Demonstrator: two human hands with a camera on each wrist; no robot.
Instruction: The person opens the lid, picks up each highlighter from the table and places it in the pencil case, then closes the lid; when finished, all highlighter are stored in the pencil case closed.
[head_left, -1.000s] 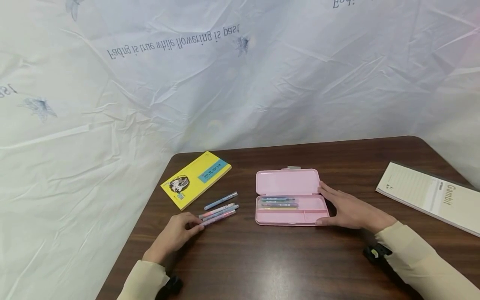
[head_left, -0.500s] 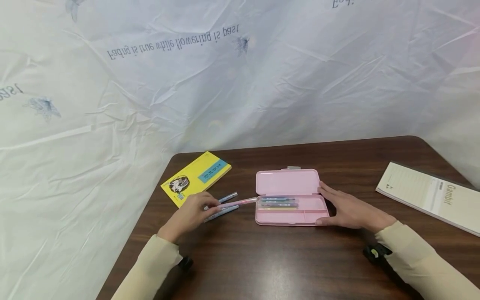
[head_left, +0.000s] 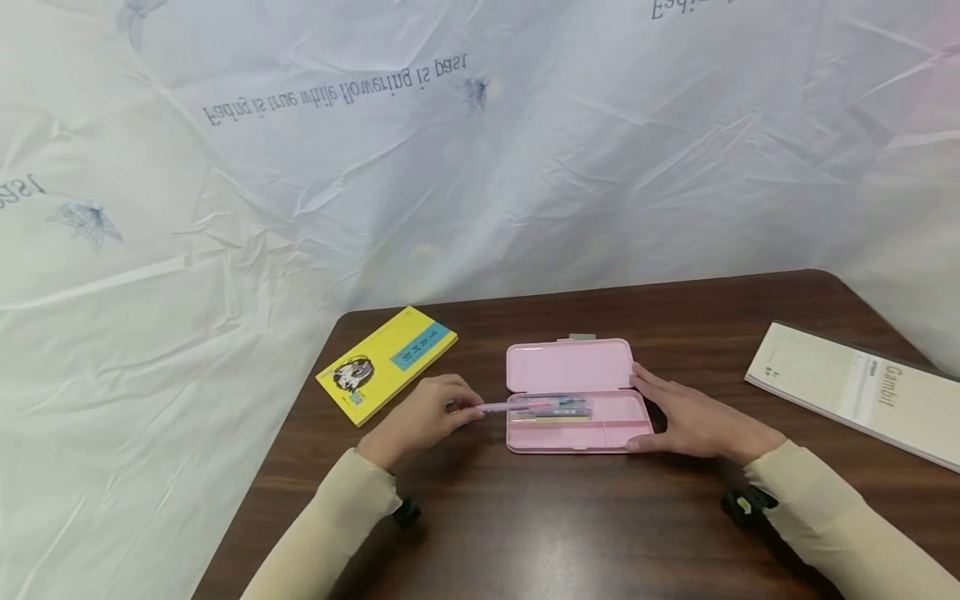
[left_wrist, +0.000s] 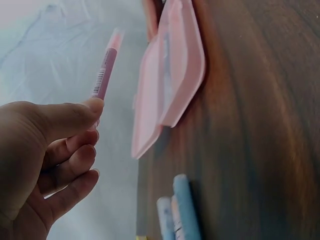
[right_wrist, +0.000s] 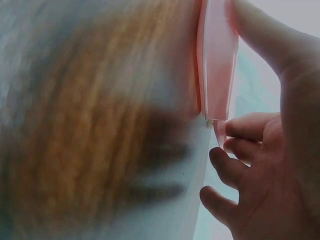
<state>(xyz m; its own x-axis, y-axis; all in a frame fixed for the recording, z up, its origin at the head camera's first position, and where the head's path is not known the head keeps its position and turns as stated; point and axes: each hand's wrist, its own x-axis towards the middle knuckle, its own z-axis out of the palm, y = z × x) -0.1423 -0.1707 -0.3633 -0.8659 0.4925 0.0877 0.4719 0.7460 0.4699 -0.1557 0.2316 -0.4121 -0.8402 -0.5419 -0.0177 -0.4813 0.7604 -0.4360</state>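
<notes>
In the head view my left hand (head_left: 427,417) pinches a slim purple-pink pen (head_left: 495,407) by its end, thumb against fingertips. Its far end reaches over the left side of an open pink pencil case (head_left: 566,435). The left wrist view shows the pen (left_wrist: 104,75) tilted up from the fingers, with a barcode label and a clear tip. Several pens (head_left: 558,412) lie in the case's rear compartment. My right hand (head_left: 697,421) rests at the case's right end, thumb at the front corner and straight fingers by the raised lid (head_left: 570,365).
Several loose pens (left_wrist: 186,205) lie on the table below the left hand, mostly hidden by it in the head view. A yellow booklet (head_left: 386,362) lies back left, a cream notepad (head_left: 855,387) far right. White sheeting (head_left: 450,183) hangs behind the brown table (head_left: 540,517).
My left hand picked up a pen from the loose group and carried it right to the case, its tip now over the rear compartment. The right hand has stayed at the case.
</notes>
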